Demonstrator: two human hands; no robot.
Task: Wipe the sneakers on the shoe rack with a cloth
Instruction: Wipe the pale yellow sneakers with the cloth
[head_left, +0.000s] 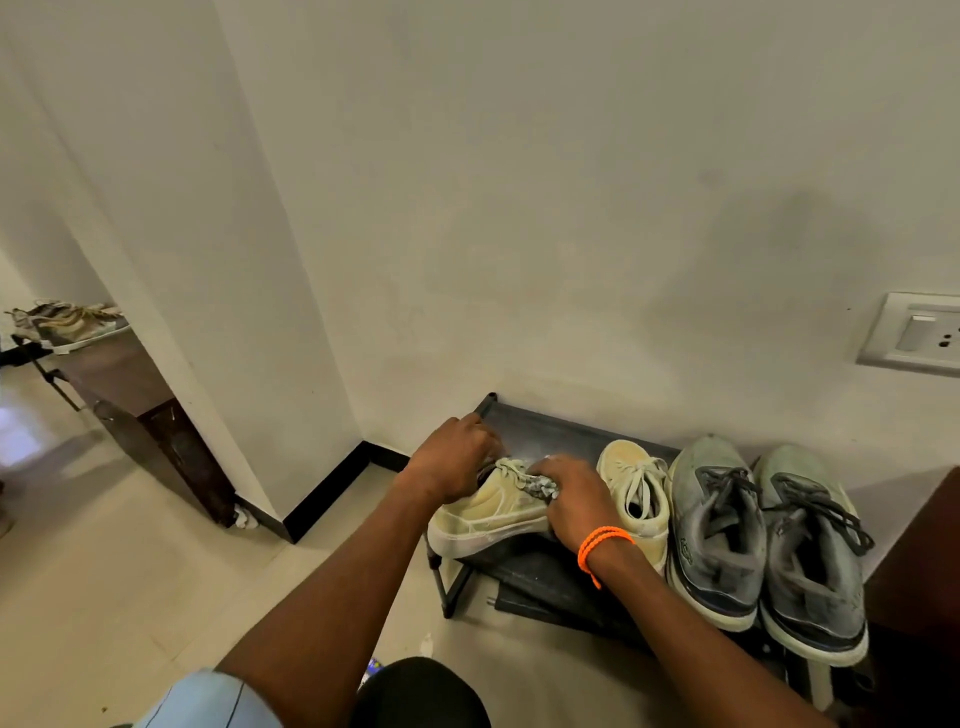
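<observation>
Head view, lower centre: the left hand (457, 457) grips the collar of a tilted pale yellow sneaker (488, 512) on the dark shoe rack (550, 431). Right hand (574, 501) presses a bunched grey cloth (540, 488) onto its laces.

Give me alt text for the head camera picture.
A person's left hand steadies a pale sneaker on a black shoe rack while the right hand rubs it with a cloth; three more sneakers sit alongside.

Four sneakers (717, 535) in row on rack (545, 426), rack against wall (571, 208).
</observation>
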